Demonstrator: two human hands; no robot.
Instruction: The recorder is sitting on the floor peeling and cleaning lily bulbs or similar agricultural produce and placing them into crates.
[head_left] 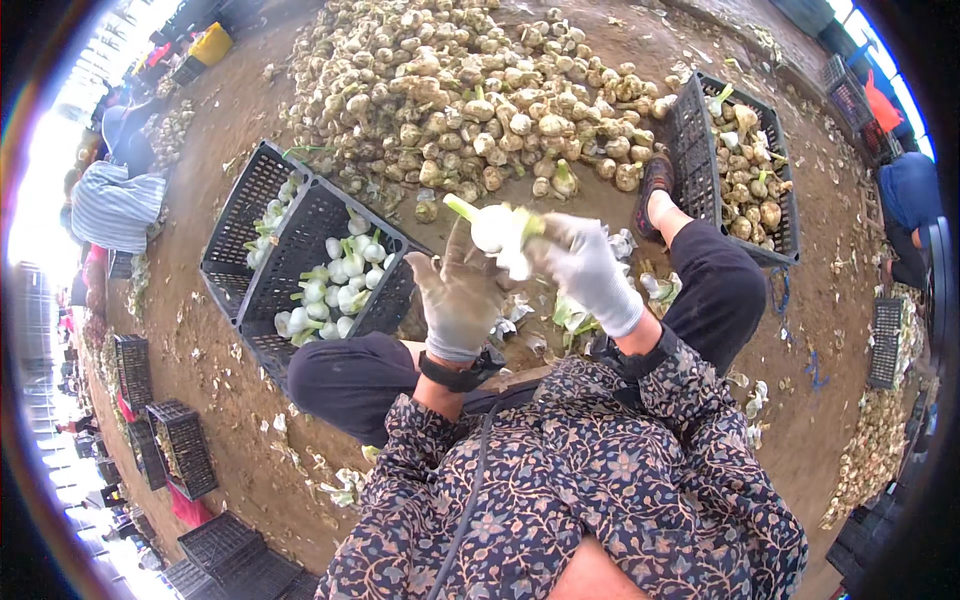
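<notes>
Both my gloved hands hold one white bulb vegetable [497,232] with a short green stalk, raised in front of me. My left hand [458,290], in a dirty grey glove, cups it from below and the left. My right hand [590,272], in a whiter glove, grips it from the right. Peeled white and green trimmings [570,312] lie on the ground under my hands, between my knees. My legs in black trousers spread to either side.
A big heap of unpeeled bulbs [480,90] covers the ground ahead. A black crate [330,270] with cleaned white bulbs stands at my left, another crate [745,175] with dirty bulbs at my right. Empty crates [180,450] lie lower left. Other people sit at both edges.
</notes>
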